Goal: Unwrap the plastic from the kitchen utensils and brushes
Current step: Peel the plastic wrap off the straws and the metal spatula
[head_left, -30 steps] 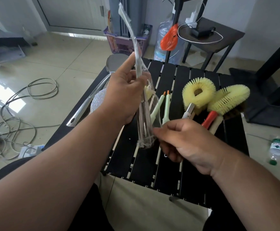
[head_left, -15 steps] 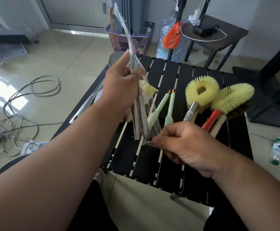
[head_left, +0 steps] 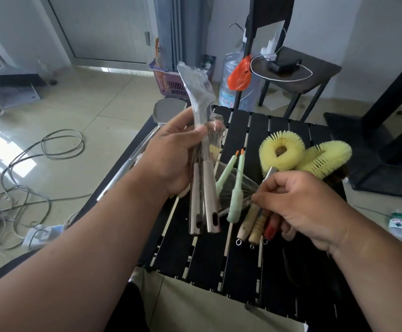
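My left hand (head_left: 174, 159) grips a bundle of metal utensils (head_left: 202, 200) upright over the black slatted table (head_left: 240, 267). Their upper ends are still covered by clear plastic wrap (head_left: 196, 87); the steel handles below hang bare. My right hand (head_left: 298, 207) pinches a stretched piece of clear plastic (head_left: 239, 188) pulled off to the right of the handles. Two pale green brushes (head_left: 234, 188) with orange tips lie on the table behind that plastic. Two yellow loop brushes (head_left: 283, 152) with wooden and red handles lie under my right hand.
A steel ladle (head_left: 133, 161) lies along the table's left edge. Cables (head_left: 27, 178) and a power strip litter the floor at left. Beyond the table stand a purple basket (head_left: 171, 85), a water jug with an orange bag (head_left: 240, 75) and a side table (head_left: 298, 73). A small bottle (head_left: 398, 221) lies on the floor at right.
My right hand has pulled the plastic down and off the utensil handles, moving right. The handles, wrapped before, now hang bare. My left hand has kept its hold.
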